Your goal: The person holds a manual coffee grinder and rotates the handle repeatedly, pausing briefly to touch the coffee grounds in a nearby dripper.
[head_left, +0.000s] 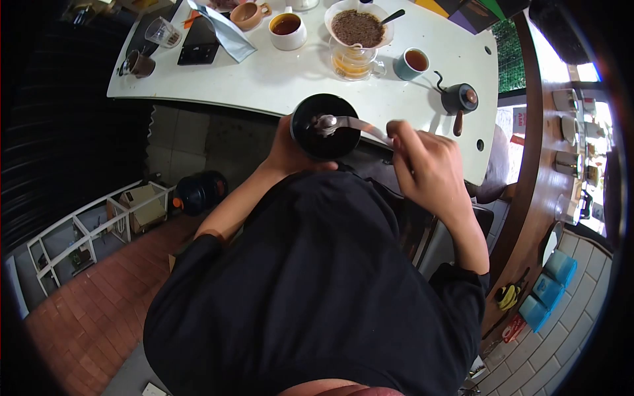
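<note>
My left hand (285,150) is wrapped round a round black bowl (343,144), tipped towards me just off the table's front edge. Between the fingers of my right hand (432,165) is the handle of a metal spoon (360,125). The spoon's head is inside the bowl, over a small pale heap I cannot identify. Beyond the bowl, a dripper (328,18) full of wet coffee grounds (356,28) rests on a glass server (353,65) holding amber liquid. A dark spoon handle (394,16) sticks out of the grounds.
On the white table (264,79) stand a white mug (288,39), a teal cup (403,71), a gooseneck kettle (457,99), a silver pouch (230,38), a black scale (198,51) and a clear glass (162,33). A wooden counter (528,178) runs along the right.
</note>
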Action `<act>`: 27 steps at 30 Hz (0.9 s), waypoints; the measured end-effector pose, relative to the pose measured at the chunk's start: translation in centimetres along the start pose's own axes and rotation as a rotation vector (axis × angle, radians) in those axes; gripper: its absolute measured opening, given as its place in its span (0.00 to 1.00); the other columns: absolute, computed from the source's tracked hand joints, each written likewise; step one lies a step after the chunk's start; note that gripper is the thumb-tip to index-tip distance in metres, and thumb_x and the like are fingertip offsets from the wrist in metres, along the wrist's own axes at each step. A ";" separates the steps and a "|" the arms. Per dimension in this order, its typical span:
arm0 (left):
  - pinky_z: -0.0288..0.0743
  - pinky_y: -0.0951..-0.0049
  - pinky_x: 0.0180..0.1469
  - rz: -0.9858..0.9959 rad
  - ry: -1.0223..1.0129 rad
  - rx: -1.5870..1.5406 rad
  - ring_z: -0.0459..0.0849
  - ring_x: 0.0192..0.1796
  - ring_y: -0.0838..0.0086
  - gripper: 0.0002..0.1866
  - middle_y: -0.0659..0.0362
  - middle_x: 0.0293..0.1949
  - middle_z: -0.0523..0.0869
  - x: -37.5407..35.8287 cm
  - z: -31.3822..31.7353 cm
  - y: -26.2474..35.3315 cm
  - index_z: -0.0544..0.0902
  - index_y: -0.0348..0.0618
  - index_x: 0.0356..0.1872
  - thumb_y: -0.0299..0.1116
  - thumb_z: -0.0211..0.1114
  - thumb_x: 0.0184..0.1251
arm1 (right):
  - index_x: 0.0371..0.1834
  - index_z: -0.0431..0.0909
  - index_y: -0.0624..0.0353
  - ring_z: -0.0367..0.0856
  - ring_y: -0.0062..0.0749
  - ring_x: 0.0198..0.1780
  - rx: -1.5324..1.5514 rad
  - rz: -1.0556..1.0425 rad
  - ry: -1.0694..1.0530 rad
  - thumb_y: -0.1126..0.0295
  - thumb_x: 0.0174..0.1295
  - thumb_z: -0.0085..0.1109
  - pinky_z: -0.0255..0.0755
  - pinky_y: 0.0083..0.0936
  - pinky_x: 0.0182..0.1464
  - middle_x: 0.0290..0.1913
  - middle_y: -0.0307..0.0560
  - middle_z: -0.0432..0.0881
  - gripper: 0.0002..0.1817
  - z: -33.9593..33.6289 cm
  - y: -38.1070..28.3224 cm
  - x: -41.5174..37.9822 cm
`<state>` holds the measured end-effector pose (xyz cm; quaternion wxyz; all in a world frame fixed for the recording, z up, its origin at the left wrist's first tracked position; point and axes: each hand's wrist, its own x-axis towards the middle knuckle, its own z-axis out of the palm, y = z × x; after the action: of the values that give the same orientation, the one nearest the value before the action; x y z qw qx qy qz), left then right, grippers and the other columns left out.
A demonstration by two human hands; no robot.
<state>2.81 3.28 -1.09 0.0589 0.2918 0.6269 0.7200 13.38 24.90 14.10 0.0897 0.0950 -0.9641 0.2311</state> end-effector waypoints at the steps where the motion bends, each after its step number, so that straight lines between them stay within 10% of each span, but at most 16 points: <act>1: 0.81 0.68 0.53 0.007 -0.009 -0.003 0.88 0.46 0.70 0.44 0.55 0.43 0.88 0.8 0.4 -1.0 0.81 0.35 0.51 0.56 0.86 0.34 | 0.44 0.70 0.55 0.80 0.47 0.25 -0.016 0.081 -0.011 0.75 0.57 0.56 0.70 0.41 0.27 0.23 0.47 0.77 0.12 0.4 0.7 -0.1; 16: 0.66 0.62 0.71 -0.461 -0.531 -0.235 0.73 0.68 0.66 0.65 0.53 0.65 0.75 3.5 1.7 -2.2 0.63 0.39 0.70 0.48 0.91 0.23 | 0.41 0.69 0.56 0.79 0.50 0.23 0.038 0.243 0.002 0.75 0.59 0.52 0.68 0.43 0.27 0.20 0.50 0.78 0.08 -1.2 4.1 -1.9; 27: 0.68 0.64 0.69 -0.552 -0.578 -0.274 0.75 0.65 0.69 0.64 0.56 0.63 0.77 3.1 1.9 -2.1 0.65 0.38 0.69 0.50 0.90 0.23 | 0.43 0.70 0.55 0.78 0.47 0.20 0.033 0.142 0.084 0.79 0.57 0.51 0.66 0.39 0.26 0.18 0.50 0.75 0.12 -1.4 6.3 -0.4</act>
<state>0.63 6.76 -1.88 0.4612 0.2922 0.5377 0.6425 12.54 31.14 12.54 0.1119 0.0182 -0.9598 0.2567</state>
